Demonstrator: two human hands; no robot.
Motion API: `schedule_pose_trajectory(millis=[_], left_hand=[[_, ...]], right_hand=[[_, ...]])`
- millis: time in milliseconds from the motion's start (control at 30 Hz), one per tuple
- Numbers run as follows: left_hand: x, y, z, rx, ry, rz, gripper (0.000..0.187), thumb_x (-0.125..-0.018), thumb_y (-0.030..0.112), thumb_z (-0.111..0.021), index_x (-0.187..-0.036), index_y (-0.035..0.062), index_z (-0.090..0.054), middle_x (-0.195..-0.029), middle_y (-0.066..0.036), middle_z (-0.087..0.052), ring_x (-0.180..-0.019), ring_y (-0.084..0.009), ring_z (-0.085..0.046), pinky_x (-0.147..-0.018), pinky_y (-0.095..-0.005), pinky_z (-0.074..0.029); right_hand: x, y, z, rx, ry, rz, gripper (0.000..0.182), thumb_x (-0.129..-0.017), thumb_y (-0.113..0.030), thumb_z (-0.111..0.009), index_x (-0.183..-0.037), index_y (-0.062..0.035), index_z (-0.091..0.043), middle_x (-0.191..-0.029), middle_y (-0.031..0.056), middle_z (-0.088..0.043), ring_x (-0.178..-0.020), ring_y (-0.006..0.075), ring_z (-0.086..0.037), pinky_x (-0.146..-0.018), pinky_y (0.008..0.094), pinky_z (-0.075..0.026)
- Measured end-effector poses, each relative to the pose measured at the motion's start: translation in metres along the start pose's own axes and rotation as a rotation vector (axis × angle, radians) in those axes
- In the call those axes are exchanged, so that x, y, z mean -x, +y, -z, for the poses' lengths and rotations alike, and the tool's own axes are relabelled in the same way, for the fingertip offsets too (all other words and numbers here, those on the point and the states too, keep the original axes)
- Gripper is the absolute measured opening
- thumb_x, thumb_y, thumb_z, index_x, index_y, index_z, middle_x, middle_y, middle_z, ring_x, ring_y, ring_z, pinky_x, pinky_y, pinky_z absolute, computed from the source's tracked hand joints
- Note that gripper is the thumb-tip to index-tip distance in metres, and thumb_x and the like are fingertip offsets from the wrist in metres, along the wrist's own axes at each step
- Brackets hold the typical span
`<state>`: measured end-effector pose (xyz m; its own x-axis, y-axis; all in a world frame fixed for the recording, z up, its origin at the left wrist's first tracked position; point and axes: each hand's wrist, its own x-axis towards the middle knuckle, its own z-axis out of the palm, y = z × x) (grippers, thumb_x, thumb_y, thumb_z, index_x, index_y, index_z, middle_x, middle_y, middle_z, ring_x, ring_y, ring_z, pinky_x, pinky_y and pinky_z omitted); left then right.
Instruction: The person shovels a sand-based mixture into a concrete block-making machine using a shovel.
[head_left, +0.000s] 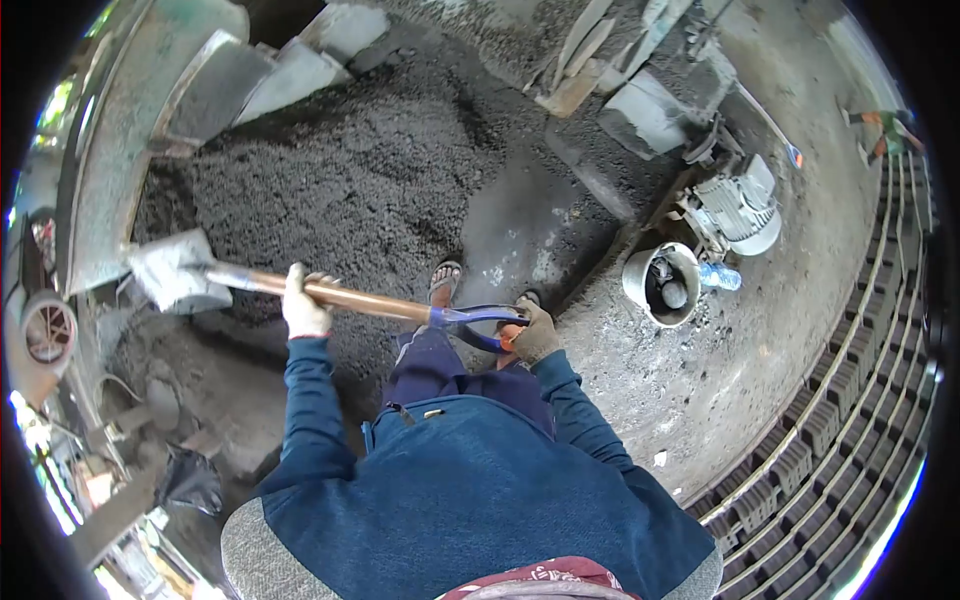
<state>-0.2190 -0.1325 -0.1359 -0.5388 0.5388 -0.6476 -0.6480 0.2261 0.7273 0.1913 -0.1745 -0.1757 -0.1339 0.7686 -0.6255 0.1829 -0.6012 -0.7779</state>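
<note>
A shovel (375, 302) with a wooden shaft and a blue handle lies across the front of my body, its metal blade (180, 272) at the left beside a greenish metal wall. My left hand (305, 302), in a pale glove, is wrapped round the shaft near the blade end. My right hand (537, 333), also gloved, closes on the handle's orange grip at the other end. Dark gravelly material (330, 180) covers the ground beyond the shaft. Whether the blade carries any of it cannot be made out.
A bucket (634, 282) with dark contents, a plastic bottle (720, 276) and a motor (735, 213) are at the right. Racks of grey blocks (790, 465) curve along the lower right. Another person (885, 132) is at the far upper right. A black bag (190, 480) hangs lower left.
</note>
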Motion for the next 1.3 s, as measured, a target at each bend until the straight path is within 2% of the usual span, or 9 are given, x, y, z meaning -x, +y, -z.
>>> schedule_pose_trajectory(millis=[200,300,433,533,600,667,700,1000,1300], left_hand=[[-0.010,-0.197,-0.038,-0.020,0.034,0.411,0.029,-0.092,0.024,-0.055,-0.112,0.0040,-0.047,-0.075,-0.015,-0.055,-0.069,-0.0327,-0.063,-0.072,-0.0525,-0.055],[0.014,-0.342,-0.021,0.015,-0.086,0.845,0.042,-0.089,0.030,-0.060,-0.114,-0.0008,-0.046,-0.081,-0.020,-0.059,-0.073,-0.0392,-0.063,-0.071,-0.0567,-0.054],[0.132,-0.422,-0.041,-0.063,-0.012,1.232,0.030,-0.089,0.034,-0.063,-0.105,0.0099,-0.053,-0.077,-0.017,-0.057,-0.072,-0.0365,-0.063,-0.064,-0.0587,-0.055],[0.147,-0.489,-0.016,0.073,-0.039,1.423,0.025,-0.088,0.033,-0.062,-0.098,0.0114,-0.054,-0.083,-0.014,-0.058,-0.070,-0.0338,-0.060,-0.067,-0.0578,-0.054],[0.093,-0.439,-0.024,-0.175,0.097,1.344,0.024,-0.087,0.029,-0.062,-0.099,0.0087,-0.056,-0.081,-0.013,-0.057,-0.072,-0.0320,-0.060,-0.066,-0.0556,-0.054],[-0.006,-0.426,0.018,-0.058,0.071,0.534,0.029,-0.086,0.025,-0.063,-0.100,0.0010,-0.056,-0.081,-0.012,-0.057,-0.076,-0.0280,-0.060,-0.064,-0.0515,-0.053],[-0.081,-0.396,0.041,-0.168,-0.009,1.285,0.024,-0.088,0.024,-0.063,-0.095,0.0023,-0.055,-0.078,-0.010,-0.056,-0.070,-0.0254,-0.059,-0.064,-0.0485,-0.053],[-0.080,-0.374,0.101,-0.142,0.112,0.791,0.018,-0.092,0.027,-0.061,-0.092,0.0106,-0.054,-0.066,-0.010,-0.052,-0.055,-0.0284,-0.054,-0.062,-0.0528,-0.054],[0.012,-0.209,-0.031,-0.231,-0.079,0.502,0.022,-0.089,0.021,-0.070,-0.091,0.0061,-0.054,-0.067,-0.010,-0.052,-0.049,-0.0251,-0.054,-0.050,-0.0438,-0.053]], right_hand=[[0.026,0.233,0.040,-0.374,0.541,-0.131,0.014,-0.080,-0.004,-0.067,-0.093,-0.0015,-0.066,-0.073,0.0046,-0.060,-0.069,0.0161,-0.059,-0.060,0.0338,-0.050],[0.147,0.245,0.110,-0.282,0.736,-0.624,0.031,-0.093,-0.021,-0.064,-0.117,-0.0012,-0.062,-0.103,0.0106,-0.065,-0.093,0.0204,-0.062,-0.081,0.0407,-0.053],[0.333,0.283,0.220,-0.500,1.065,-0.601,0.036,-0.094,-0.036,-0.052,-0.114,-0.0076,-0.065,-0.102,0.0155,-0.064,-0.085,0.0299,-0.062,-0.067,0.0459,-0.051],[0.285,0.134,0.151,-0.209,1.357,-0.681,0.020,-0.092,-0.003,-0.054,-0.109,-0.0041,-0.066,-0.096,0.0177,-0.066,-0.082,0.0297,-0.067,-0.057,0.0432,-0.055],[0.243,0.191,0.140,-0.098,1.242,-0.752,0.021,-0.091,-0.005,-0.056,-0.109,-0.0029,-0.065,-0.093,0.0164,-0.066,-0.082,0.0300,-0.066,-0.062,0.0438,-0.056],[0.144,0.270,0.081,0.162,0.942,-0.641,0.020,-0.087,-0.005,-0.063,-0.105,-0.0002,-0.064,-0.090,0.0117,-0.066,-0.079,0.0248,-0.063,-0.063,0.0391,-0.053],[0.098,0.299,0.044,0.297,0.813,-0.586,0.020,-0.085,-0.006,-0.066,-0.104,0.0012,-0.063,-0.088,0.0094,-0.066,-0.077,0.0222,-0.062,-0.063,0.0368,-0.052],[0.118,0.493,0.004,-0.417,0.690,-0.538,0.019,-0.083,-0.015,-0.071,-0.098,-0.0053,-0.064,-0.083,0.0068,-0.065,-0.071,0.0205,-0.061,-0.063,0.0357,-0.050],[0.104,0.408,-0.053,-0.989,0.576,-0.638,0.011,-0.089,-0.014,-0.056,-0.078,-0.0094,-0.056,-0.057,0.0075,-0.050,-0.048,0.0266,-0.050,-0.045,0.0465,-0.044]])
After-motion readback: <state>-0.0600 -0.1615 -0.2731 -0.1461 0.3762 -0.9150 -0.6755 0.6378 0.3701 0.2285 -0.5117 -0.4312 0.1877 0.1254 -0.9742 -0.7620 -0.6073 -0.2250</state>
